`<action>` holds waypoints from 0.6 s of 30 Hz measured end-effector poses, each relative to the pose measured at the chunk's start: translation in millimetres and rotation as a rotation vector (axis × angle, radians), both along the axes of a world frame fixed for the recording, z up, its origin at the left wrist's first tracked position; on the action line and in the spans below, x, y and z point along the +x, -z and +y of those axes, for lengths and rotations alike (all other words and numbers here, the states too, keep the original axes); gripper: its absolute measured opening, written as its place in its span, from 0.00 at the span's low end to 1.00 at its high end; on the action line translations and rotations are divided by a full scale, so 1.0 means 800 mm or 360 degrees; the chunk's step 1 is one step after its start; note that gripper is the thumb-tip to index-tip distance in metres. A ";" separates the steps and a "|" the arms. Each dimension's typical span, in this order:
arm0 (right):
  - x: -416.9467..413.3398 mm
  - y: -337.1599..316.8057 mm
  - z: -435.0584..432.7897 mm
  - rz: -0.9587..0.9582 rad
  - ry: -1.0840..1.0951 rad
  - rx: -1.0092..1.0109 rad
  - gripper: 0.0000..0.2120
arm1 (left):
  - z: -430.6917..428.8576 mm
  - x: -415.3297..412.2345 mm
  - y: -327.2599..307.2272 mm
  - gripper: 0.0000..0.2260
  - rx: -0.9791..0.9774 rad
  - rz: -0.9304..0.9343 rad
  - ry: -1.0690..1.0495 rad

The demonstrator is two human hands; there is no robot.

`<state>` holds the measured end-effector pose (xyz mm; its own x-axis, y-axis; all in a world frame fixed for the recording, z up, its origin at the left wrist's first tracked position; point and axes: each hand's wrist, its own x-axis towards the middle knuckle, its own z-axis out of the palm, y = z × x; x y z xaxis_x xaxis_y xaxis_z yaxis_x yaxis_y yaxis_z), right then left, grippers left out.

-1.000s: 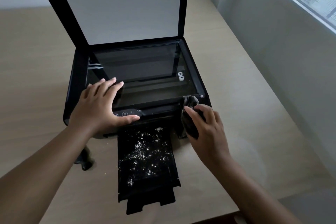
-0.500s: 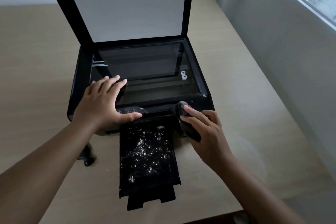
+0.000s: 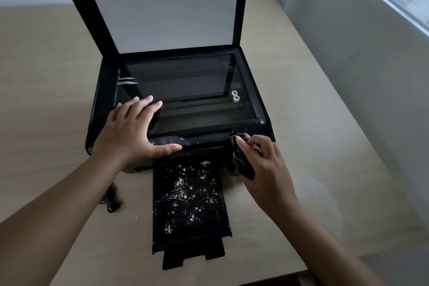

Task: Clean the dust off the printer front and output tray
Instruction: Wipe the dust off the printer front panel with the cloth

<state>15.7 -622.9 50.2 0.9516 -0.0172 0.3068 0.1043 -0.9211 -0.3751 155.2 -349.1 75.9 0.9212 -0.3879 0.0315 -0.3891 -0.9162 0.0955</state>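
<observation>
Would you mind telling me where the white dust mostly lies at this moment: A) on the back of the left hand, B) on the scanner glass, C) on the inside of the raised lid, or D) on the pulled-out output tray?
D: the white specks are scattered over the black output tray, while the right hand presses a dark cloth against the printer front.

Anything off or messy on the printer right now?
Yes: white powdery specks are scattered over the black output tray, not yet wiped. The right hand holds a dark cloth at the printer's front right corner, and the scanner lid stands open.
</observation>
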 end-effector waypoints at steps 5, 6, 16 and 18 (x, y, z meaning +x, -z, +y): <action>-0.005 -0.011 -0.016 0.0058 -0.0115 -0.0160 0.32 | -0.001 -0.001 0.000 0.53 0.0003 0.0000 -0.0002; -0.007 -0.013 -0.020 0.0066 -0.0137 -0.0208 0.31 | -0.001 -0.001 0.000 0.53 0.0004 0.0000 -0.0004; -0.008 -0.025 0.000 0.0161 0.0010 -0.0262 0.34 | -0.001 -0.002 0.000 0.53 -0.0001 -0.0005 0.0004; -0.010 -0.029 -0.008 0.0188 -0.0039 -0.0369 0.35 | -0.002 -0.002 0.000 0.53 -0.0004 -0.0011 0.0001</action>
